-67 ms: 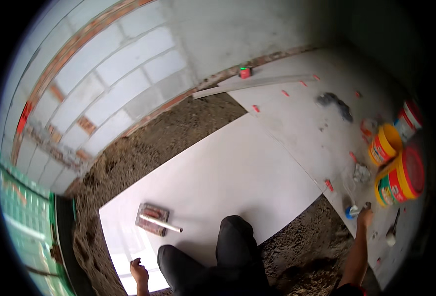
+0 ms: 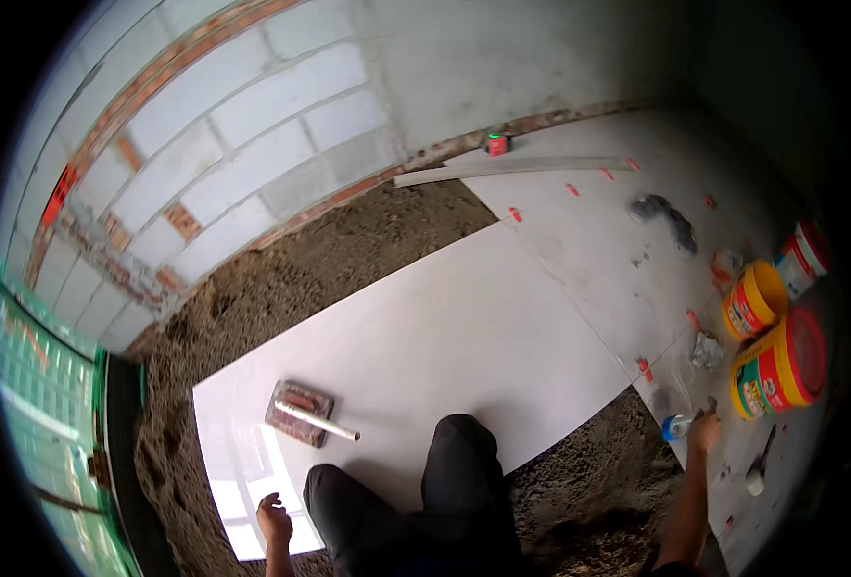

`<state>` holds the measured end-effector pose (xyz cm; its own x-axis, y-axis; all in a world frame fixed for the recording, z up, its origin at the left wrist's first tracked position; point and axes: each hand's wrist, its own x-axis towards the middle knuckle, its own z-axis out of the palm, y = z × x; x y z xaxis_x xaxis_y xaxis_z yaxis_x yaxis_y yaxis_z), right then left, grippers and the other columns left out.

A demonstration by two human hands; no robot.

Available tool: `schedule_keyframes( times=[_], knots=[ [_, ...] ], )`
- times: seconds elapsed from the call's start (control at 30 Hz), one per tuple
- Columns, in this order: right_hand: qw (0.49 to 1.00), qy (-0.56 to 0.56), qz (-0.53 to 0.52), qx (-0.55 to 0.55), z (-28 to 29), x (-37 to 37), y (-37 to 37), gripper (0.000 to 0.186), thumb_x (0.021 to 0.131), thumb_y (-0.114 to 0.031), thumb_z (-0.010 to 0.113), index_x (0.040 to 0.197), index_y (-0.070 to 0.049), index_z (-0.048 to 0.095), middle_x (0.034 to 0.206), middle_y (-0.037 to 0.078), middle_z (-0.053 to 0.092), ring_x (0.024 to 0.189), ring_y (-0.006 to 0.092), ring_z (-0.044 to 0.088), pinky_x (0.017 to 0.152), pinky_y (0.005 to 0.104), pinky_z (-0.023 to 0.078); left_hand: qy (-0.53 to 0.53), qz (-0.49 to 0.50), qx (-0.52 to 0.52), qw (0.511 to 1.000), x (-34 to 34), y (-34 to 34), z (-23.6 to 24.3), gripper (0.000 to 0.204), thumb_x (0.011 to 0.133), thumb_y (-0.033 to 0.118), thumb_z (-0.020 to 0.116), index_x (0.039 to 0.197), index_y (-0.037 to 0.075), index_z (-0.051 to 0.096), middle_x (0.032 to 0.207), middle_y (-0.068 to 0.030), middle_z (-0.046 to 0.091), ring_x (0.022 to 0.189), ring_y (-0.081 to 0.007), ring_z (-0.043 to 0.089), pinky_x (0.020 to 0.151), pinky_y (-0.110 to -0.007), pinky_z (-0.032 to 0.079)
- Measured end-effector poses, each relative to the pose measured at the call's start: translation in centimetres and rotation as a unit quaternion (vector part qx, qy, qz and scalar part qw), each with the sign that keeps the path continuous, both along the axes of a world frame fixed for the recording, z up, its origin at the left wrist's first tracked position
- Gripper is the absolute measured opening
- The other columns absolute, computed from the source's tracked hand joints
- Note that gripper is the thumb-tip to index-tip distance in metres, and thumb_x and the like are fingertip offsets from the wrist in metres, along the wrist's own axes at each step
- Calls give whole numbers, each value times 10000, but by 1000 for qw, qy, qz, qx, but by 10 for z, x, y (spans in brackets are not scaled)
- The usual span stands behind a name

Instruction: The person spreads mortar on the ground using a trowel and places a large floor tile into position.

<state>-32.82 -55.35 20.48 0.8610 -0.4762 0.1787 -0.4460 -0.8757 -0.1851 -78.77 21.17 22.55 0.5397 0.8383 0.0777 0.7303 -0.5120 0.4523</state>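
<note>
My left hand (image 2: 274, 524) hovers by the left end of a large glossy white tile (image 2: 444, 327), fingers loosely bent and apart, nothing visible in them. My knees rest on this tile. Ahead of that hand, a rectangular rubbing pad (image 2: 300, 413) with a pale tube-like handle lies on the tile. Out at the right, my right hand (image 2: 704, 433) is closed on a small blue and clear bottle-like thing (image 2: 676, 427), low over the laid floor tiles. Its exact kind is too small to tell, and the fingers partly hide it. A dark tip shows above the knuckles.
Yellow buckets (image 2: 776, 370) and a white-blue bucket (image 2: 802, 255) stand at the right. Red tile clips (image 2: 645, 369) dot the joints. A brush-like tool (image 2: 758, 471) lies beside my right hand. Rough mortar (image 2: 348, 236) borders the tile. A long straightedge (image 2: 512, 171) and red laser level (image 2: 496, 144) sit far back.
My right hand has moved slightly left and nearer, and the blue bottle-like thing has shifted with it. The whole view has tilted a little; my left hand stays in about the same place.
</note>
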Motion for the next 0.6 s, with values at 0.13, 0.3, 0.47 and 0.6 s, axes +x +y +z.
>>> schedule_keyframes(
  times=[0.13,0.3,0.47,0.6],
  knots=[
    [982,-97,159,36,42,-28,96,421,832,-159,669,1232,-80,563,873,232,680,803,394,671,699,498,519,22,4,-77,997,2,-47,-1,313,796,51,638,1099,-28,626,1016,-195,643,881,-347,627,816,-401,504],
    [891,-29,289,349,93,-83,293,336,901,-110,633,1228,-81,562,838,126,701,712,186,688,629,320,539,-83,-119,-5,989,45,-108,27,546,732,132,742,1223,-15,553,1231,-225,541,1164,-389,498,1008,-444,405],
    [660,-78,421,618,113,-156,464,245,926,-143,626,1114,4,568,774,51,641,644,105,623,594,257,507,-70,-218,78,970,83,-157,74,890,680,226,797,1419,20,347,1478,-229,319,1396,-417,246,1134,-573,169],
    [517,109,473,705,146,-251,558,328,918,-160,644,1159,26,523,760,51,633,586,86,586,553,218,462,-83,-60,183,978,40,-136,61,1010,659,243,802,1451,-25,234,1514,-287,203,1423,-479,116,1115,-643,85]
  ],
)
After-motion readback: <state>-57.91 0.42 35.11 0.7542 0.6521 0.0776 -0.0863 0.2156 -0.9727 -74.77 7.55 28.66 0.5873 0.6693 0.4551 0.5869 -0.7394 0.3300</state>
